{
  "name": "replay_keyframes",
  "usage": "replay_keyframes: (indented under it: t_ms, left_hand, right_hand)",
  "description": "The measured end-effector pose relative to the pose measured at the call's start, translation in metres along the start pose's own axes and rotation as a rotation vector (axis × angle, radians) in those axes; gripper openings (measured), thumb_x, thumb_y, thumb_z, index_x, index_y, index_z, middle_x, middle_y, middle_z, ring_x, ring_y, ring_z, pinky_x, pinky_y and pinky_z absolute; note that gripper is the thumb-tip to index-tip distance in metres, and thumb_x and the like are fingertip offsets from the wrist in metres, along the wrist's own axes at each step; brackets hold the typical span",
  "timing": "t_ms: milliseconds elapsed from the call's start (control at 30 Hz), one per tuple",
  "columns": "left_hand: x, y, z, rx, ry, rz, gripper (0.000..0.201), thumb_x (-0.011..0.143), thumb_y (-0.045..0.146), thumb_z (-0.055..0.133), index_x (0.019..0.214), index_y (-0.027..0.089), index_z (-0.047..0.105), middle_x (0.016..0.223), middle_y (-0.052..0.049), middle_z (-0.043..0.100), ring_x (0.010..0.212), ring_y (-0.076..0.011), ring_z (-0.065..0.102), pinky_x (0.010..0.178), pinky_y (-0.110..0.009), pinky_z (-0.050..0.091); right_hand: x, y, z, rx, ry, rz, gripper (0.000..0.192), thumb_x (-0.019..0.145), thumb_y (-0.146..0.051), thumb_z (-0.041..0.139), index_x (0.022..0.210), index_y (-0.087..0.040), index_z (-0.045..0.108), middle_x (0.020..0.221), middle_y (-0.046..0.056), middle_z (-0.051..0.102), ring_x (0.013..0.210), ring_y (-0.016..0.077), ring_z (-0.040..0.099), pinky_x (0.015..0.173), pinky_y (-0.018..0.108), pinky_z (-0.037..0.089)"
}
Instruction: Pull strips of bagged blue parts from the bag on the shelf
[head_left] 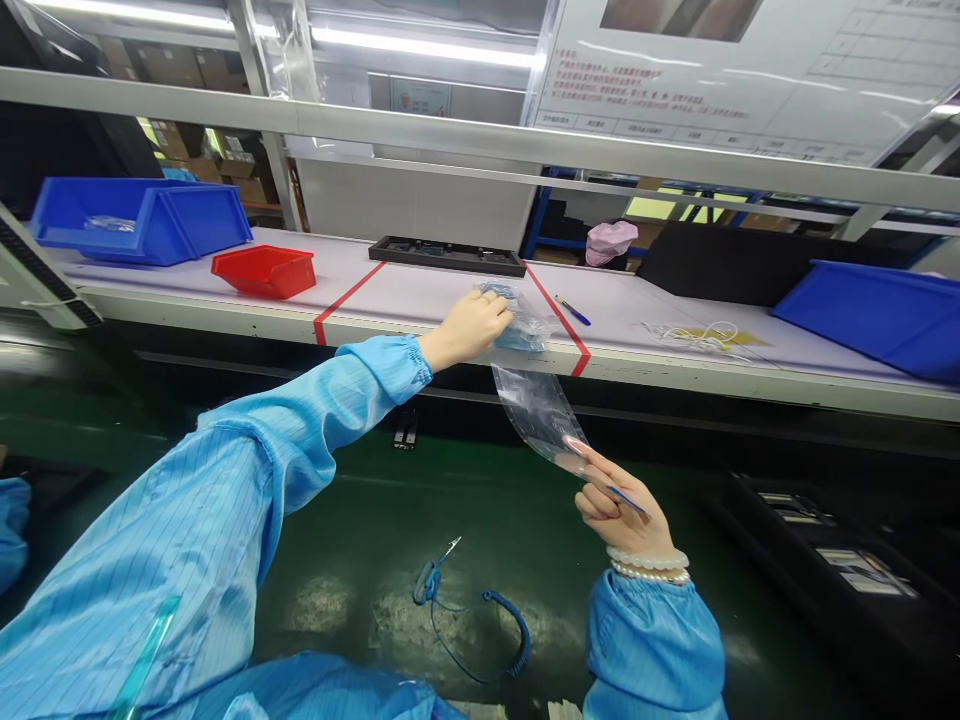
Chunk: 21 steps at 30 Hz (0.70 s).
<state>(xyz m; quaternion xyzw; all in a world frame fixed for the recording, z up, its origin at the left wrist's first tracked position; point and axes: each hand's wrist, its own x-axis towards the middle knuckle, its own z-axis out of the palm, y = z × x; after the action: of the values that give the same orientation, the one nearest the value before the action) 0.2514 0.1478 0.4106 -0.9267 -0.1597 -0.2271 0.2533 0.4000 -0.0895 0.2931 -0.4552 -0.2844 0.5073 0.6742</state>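
My right hand (626,500) pinches a long clear plastic bag (540,415) between thumb and fingers, in front of and below the shelf edge. The bag hangs slanted, its upper end near the shelf's front edge; a short blue strip shows by my fingers. Up on the shelf, my left hand (472,325) has its fingers curled onto a small pile of clear and bluish plastic bags (525,328). Its fingertips are partly hidden among them. Both arms wear light blue sleeves, and bead bracelets circle the right wrist.
Along the shelf (360,330) stand a blue bin (202,222), a red bin (264,273), a black tray (448,256), a pen (574,310), white cable (697,333) and another blue bin (877,315). A coiled blue cord (517,635) lies on the green surface below. Black trays (817,560) sit at right.
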Motion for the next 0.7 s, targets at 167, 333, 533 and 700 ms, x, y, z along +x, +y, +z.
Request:
replay_keyframes:
  t_ms: [167,333,533,700]
  left_hand:
    - [-0.007,-0.004,0.006,0.16,-0.009,0.009,0.028,0.075,-0.003,0.035,0.092,0.007,0.056,0.091,-0.016,0.056,0.088,-0.0241,0.052,0.068,-0.033,0.033]
    - [-0.014,-0.009,0.007,0.176,-0.082,-0.076,0.027,0.071,-0.005,0.039,0.088,0.007,0.056,0.084,-0.014,0.055,0.079,-0.021,0.054,0.063,-0.031,0.031]
    - [-0.008,0.009,0.001,0.101,-0.058,-0.018,0.025,0.076,0.001,0.037,0.086,0.007,0.059,0.086,-0.014,0.055,0.074,-0.0193,0.055,0.062,-0.031,0.032]
    - [-0.001,-0.002,-0.009,0.054,-0.037,-0.127,0.034,0.079,0.004,0.035,0.101,0.012,0.059,0.096,-0.012,0.055,0.084,-0.0212,0.054,0.067,-0.032,0.035]
  right_hand:
    - [0.002,-0.001,0.007,0.058,-0.016,-0.03,0.038,0.07,-0.009,0.048,0.105,-0.015,0.063,0.05,-0.009,0.009,0.041,0.0053,0.006,0.037,0.019,0.018]
    - [-0.003,-0.005,0.011,0.093,-0.003,-0.029,0.035,0.069,-0.008,0.051,0.101,-0.015,0.064,0.05,-0.009,0.009,0.041,0.0049,0.006,0.037,0.018,0.018]
    - [0.007,-0.011,0.044,0.184,-0.013,0.03,0.028,0.081,-0.014,0.043,0.105,-0.015,0.058,0.046,-0.009,0.014,0.036,0.0053,0.01,0.036,0.018,0.019]
    - [0.014,-0.021,0.05,0.153,0.038,0.074,0.025,0.081,-0.017,0.047,0.104,-0.013,0.057,0.043,-0.01,0.017,0.034,0.0039,0.013,0.035,0.017,0.019]
